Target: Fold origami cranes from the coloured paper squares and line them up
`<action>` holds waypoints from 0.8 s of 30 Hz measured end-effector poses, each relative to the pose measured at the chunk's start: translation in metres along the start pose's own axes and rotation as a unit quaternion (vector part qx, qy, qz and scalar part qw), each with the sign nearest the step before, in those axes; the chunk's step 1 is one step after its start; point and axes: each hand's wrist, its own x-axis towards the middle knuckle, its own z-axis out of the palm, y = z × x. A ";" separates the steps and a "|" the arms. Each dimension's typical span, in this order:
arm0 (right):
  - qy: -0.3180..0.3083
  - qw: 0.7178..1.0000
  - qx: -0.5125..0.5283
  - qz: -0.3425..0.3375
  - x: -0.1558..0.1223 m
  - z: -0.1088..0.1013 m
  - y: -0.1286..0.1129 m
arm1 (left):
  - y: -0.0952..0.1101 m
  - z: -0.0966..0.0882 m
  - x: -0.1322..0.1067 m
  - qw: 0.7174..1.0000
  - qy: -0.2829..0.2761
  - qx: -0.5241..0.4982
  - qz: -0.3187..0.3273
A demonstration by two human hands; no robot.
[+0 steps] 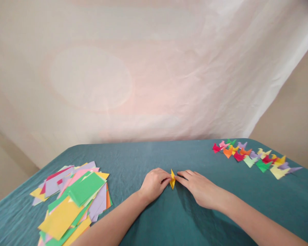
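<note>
- Yellow folded-paper piece with pointed ends (172, 183) sits between both hands, at the teal cloth-covered counter (143, 155).
- Left hand (153, 184) pinches its left side; squeezing too hard might misplace a crease.
- Right hand (200, 189), fingers loosely extended, touches its right; gripping, cannot tell. Uneven pulling could tear it.

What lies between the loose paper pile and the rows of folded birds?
In the head view: the left hand and right hand, a small yellow folded paper between them, and a stretch of teal cloth.
</note>
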 end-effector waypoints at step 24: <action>-0.002 1.000 0.006 -0.025 0.001 -0.007 -0.010 | -0.004 0.002 0.002 0.999 0.017 -0.041 -0.024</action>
